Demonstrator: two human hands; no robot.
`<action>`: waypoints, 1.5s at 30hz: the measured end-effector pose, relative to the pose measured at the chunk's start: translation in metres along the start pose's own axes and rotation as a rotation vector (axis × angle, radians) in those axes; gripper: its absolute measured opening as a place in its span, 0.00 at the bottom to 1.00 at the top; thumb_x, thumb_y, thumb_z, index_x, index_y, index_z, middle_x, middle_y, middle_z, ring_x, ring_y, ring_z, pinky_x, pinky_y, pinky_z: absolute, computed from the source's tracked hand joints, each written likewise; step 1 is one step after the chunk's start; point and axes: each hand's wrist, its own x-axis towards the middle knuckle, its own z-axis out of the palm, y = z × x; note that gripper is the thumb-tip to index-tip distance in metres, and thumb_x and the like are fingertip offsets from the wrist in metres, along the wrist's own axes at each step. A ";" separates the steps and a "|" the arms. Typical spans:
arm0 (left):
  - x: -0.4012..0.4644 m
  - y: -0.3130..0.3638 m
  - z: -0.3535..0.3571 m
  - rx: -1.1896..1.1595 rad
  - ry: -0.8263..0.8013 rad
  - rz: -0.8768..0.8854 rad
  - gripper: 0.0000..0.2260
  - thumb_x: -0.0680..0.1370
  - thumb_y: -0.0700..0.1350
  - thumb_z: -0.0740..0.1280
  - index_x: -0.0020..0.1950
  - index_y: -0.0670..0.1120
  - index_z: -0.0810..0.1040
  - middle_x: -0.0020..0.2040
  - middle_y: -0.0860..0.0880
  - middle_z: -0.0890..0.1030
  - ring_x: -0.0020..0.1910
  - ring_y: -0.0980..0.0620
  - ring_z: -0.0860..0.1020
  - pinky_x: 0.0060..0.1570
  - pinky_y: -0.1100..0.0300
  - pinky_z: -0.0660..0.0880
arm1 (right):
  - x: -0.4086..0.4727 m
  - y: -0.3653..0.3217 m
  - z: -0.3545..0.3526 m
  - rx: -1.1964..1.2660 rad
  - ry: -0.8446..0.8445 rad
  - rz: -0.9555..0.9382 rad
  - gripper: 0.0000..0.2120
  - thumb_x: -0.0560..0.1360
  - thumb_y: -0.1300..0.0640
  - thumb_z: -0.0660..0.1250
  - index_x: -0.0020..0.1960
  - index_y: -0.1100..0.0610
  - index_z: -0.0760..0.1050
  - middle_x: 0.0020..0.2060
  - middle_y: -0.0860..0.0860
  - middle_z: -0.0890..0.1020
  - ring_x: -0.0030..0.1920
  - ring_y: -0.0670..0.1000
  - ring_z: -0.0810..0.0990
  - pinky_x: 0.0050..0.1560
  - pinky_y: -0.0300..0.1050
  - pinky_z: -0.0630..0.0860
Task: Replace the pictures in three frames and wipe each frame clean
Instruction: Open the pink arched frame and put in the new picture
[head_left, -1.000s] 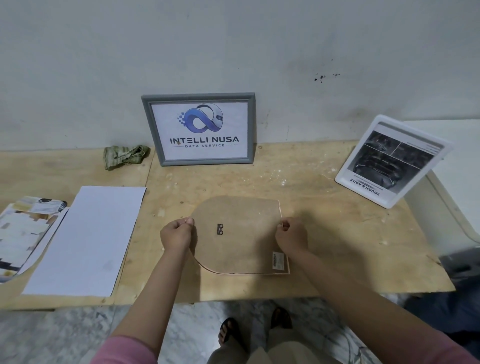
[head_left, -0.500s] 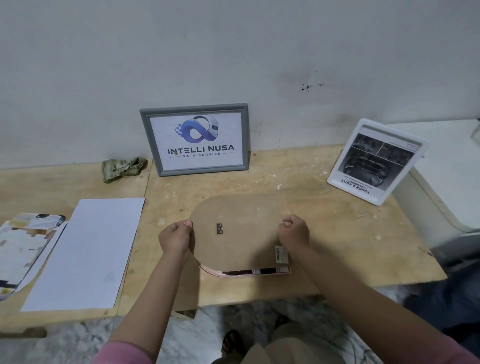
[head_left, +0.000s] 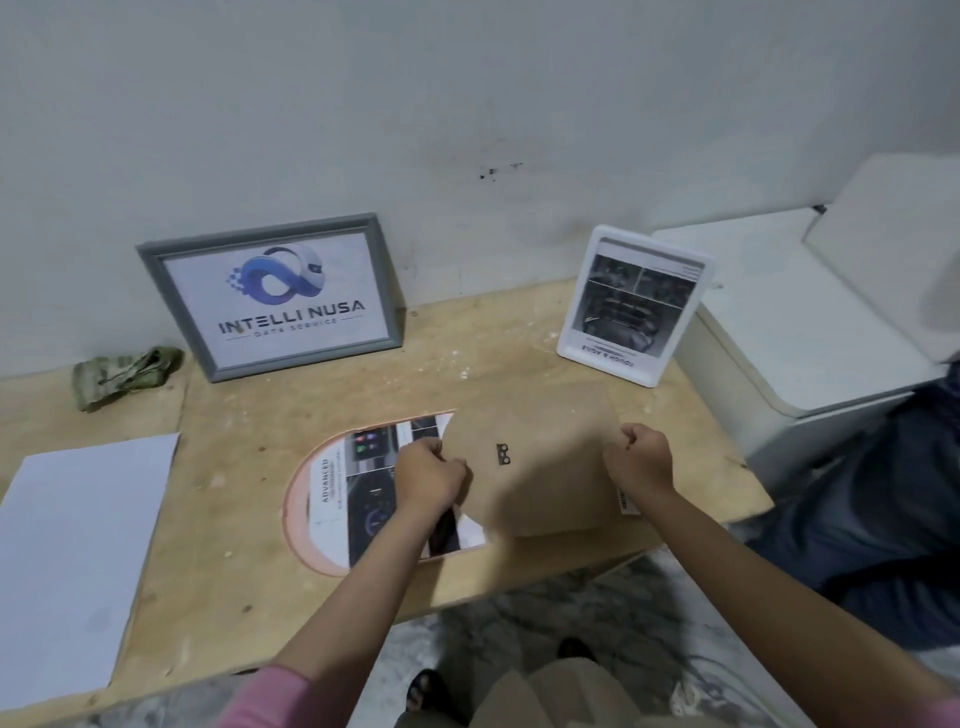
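Observation:
A pink arch-shaped frame (head_left: 297, 512) lies face down on the wooden table (head_left: 244, 566), and a printed picture (head_left: 358, 483) shows inside it. Its brown backing board (head_left: 545, 467), with a small black hanger, is off the frame and held to the right of it. My left hand (head_left: 428, 475) grips the board's left edge and my right hand (head_left: 641, 460) grips its right edge. A grey frame (head_left: 270, 296) with a logo print leans against the wall. A white frame (head_left: 636, 304) with a dark print leans at the right.
A crumpled green cloth (head_left: 124, 369) lies left of the grey frame. A blank white sheet (head_left: 78, 551) lies at the table's left. A white cabinet (head_left: 800, 332) adjoins the table's right end. My feet show below the front edge.
Both hands have lifted the backing board off the pink frame and carried it to the right, uncovering the picture inside. The camera view has swung to the right.

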 end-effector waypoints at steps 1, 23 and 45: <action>-0.004 0.009 0.015 0.032 -0.027 0.017 0.02 0.69 0.37 0.70 0.40 0.38 0.80 0.35 0.44 0.79 0.37 0.46 0.77 0.28 0.68 0.67 | 0.009 0.009 -0.012 -0.022 -0.005 0.000 0.11 0.65 0.56 0.62 0.42 0.63 0.75 0.41 0.59 0.75 0.37 0.56 0.73 0.34 0.41 0.65; -0.055 0.044 0.149 0.542 -0.173 0.111 0.24 0.73 0.54 0.70 0.61 0.43 0.70 0.65 0.42 0.63 0.64 0.43 0.63 0.58 0.54 0.69 | 0.053 0.077 -0.066 -0.559 -0.142 -0.193 0.18 0.73 0.51 0.63 0.58 0.61 0.69 0.63 0.62 0.64 0.63 0.63 0.63 0.59 0.51 0.66; -0.025 -0.057 -0.041 0.488 0.170 -0.165 0.25 0.71 0.58 0.69 0.59 0.44 0.71 0.65 0.39 0.69 0.64 0.40 0.68 0.61 0.49 0.68 | -0.014 -0.065 0.110 -0.681 -0.543 -0.841 0.34 0.75 0.43 0.61 0.75 0.55 0.55 0.74 0.53 0.60 0.75 0.55 0.56 0.73 0.51 0.53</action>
